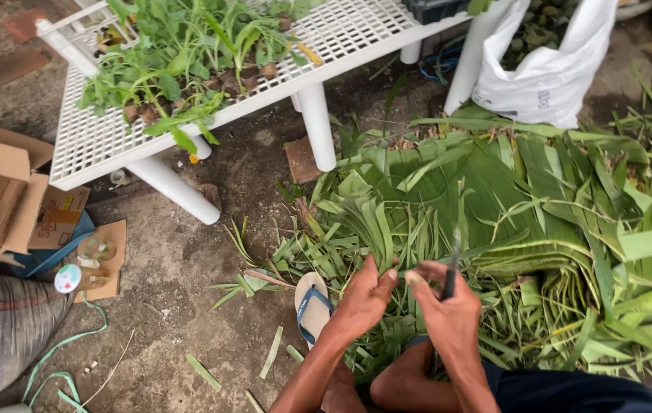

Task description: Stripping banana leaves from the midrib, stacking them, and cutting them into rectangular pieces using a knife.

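My right hand (448, 310) is closed around the dark handle of a knife (452, 264) whose thin blade points up and away over the leaves. Beside it, my left hand (364, 298) has its fingers bent over a thin leaf strip, and its thumb nearly meets the right thumb. Both hands hover above a big heap of cut green banana leaves (494, 206) that lies spread on the dirt ground. My knees (402, 386) and a foot in a blue-strapped sandal (312, 302) show below the hands.
A white slatted plastic rack (112, 134) on round legs carries leafy plants (188, 61) at top left. A white sack (548, 69) stands at top right. Cardboard boxes (1, 191), a grey sack (1, 329) and green string lie at left.
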